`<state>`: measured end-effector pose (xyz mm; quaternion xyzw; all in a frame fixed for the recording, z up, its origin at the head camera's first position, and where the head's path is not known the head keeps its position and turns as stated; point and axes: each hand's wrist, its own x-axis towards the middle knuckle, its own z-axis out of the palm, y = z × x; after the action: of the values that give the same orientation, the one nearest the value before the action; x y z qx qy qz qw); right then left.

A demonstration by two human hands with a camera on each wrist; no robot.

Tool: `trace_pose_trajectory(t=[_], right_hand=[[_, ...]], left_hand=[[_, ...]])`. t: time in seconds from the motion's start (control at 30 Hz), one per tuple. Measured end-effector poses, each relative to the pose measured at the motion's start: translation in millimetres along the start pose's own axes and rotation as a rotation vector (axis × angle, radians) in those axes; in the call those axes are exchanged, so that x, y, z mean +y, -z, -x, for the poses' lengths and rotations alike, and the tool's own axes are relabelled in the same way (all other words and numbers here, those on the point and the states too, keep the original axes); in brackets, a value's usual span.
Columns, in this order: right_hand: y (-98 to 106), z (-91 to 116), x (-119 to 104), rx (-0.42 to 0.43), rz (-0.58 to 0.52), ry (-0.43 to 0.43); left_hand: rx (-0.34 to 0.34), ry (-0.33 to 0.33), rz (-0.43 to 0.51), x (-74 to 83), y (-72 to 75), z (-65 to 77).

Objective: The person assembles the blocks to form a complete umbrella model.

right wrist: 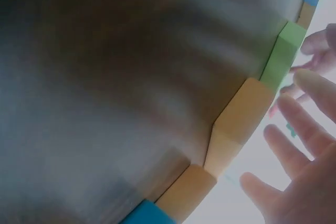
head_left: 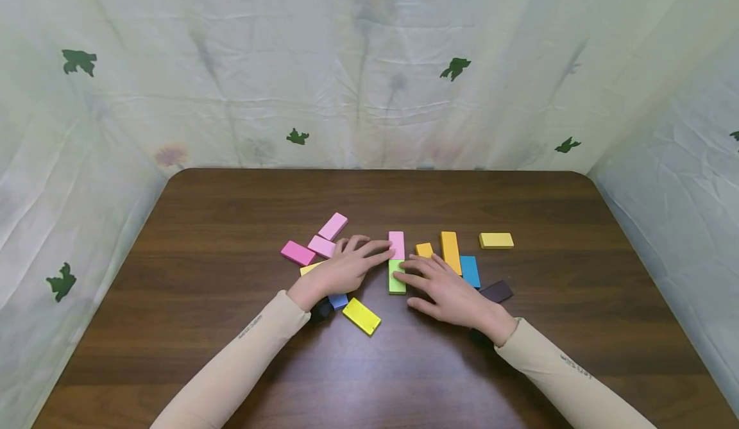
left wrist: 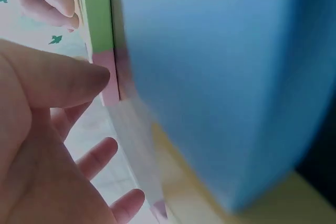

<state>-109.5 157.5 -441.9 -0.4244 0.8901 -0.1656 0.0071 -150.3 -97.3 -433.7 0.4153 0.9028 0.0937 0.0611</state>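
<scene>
A pale cloth backdrop (head_left: 346,89) fills the upper part of the frame, and below it a brown wood-grain table (head_left: 375,384) takes up the middle and bottom. Cream sleeves (head_left: 231,365) slant up from the lower left and lower right to two hands near the centre. The left hand (head_left: 340,270) has its fingers spread, with the foremost tips at the left edge of a pink block (head_left: 397,242); the right hand (head_left: 447,293) is spread too, one straight finger laid over a green block (head_left: 397,287). These two blocks, at the centre of the frame, stand end to end in one straight line, so that much looks done. The rest appears unarranged: a long orange block (head_left: 451,254) and a blue block (head_left: 470,272) right of centre, a pale yellow block (head_left: 496,241) farther right, a bright yellow block (head_left: 361,317) just below centre, a magenta block (head_left: 298,253) left of centre, and a small orange block (head_left: 424,249) beside the right hand. None of these joins the pair.
</scene>
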Motion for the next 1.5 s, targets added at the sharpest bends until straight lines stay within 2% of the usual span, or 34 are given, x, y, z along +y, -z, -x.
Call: trace_pose_trajectory(t=[0.17, 0.37, 0.47, 0.6, 0.7, 0.87, 1.13, 1.33, 1.5], right_hand=[[2, -1, 7, 0.015, -0.019, -0.012], [4, -1, 13, -0.028, -0.033, -0.037], [5, -2, 15, -0.038, -0.040, -0.040], [7, -3, 17, -0.033, -0.041, -0.018], [7, -3, 18, -0.030, -0.041, 0.001], [7, -2, 20, -0.030, -0.051, 0.005], [6, -3, 18, -0.011, -0.063, 0.007], [4, -2, 19, -0.020, -0.049, 0.005], [2, -1, 20, -0.010, -0.046, 0.009]], left_hand=[[0.064, -0.008, 0.040, -2.4, 4.2, 13.9], [0.022, -0.004, 0.153, -0.2, 10.3, 36.2], [0.031, -0.048, 0.176, 1.0, 8.5, 46.1], [0.076, -0.124, 0.223, 2.2, 4.0, 57.0], [0.097, -0.155, 0.258, 3.6, 2.0, 63.7], [0.110, -0.167, 0.220, 10.8, -0.4, 75.0], [0.230, -0.226, 0.123, 29.9, -7.2, 92.9], [0.221, -0.209, 0.088, 38.0, -14.2, 100.2], [0.201, -0.206, 0.045, 41.6, -17.8, 96.2]])
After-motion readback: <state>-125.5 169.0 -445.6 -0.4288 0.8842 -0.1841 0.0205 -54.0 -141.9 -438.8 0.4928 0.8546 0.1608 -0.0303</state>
